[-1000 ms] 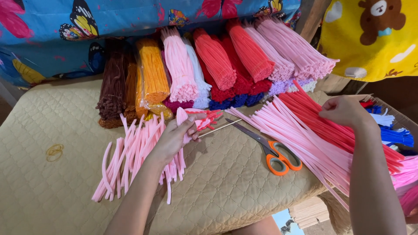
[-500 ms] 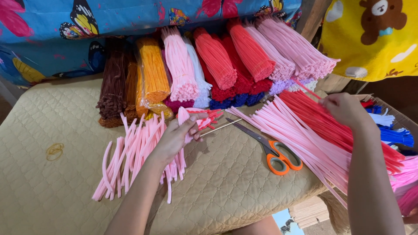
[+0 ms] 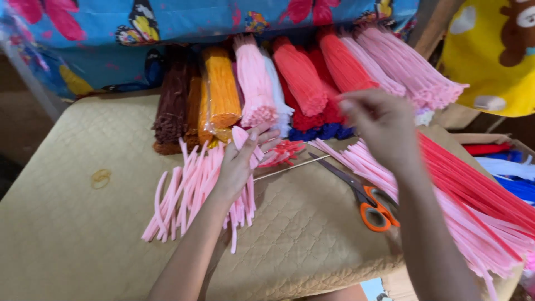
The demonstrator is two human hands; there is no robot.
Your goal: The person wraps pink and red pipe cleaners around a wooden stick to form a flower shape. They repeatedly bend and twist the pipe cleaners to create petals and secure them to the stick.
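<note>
Since half a second ago the right hand [image 3: 382, 125] has swung in from the long stems at 3 o'clock toward the middle, and now hangs blurred above the scissors [image 3: 365, 198], fingers curled loosely; whether it pinches anything I cannot tell. The left hand [image 3: 239, 164] has stayed put, fingers closed around a folded pink stem [image 3: 241, 137] whose loop sticks up past the thumb. It rests over the short pink stems [image 3: 189, 189] fanned on the quilted pad [image 3: 72, 234] at 7 o'clock from the hand. A thin stick [image 3: 292, 167] lies between the left hand and the scissors. Long pink and red stems [image 3: 468, 206] spread at 4 o'clock. Bundles [image 3: 253, 78] in brown, orange, pink and red line the 12 o'clock edge.
</note>
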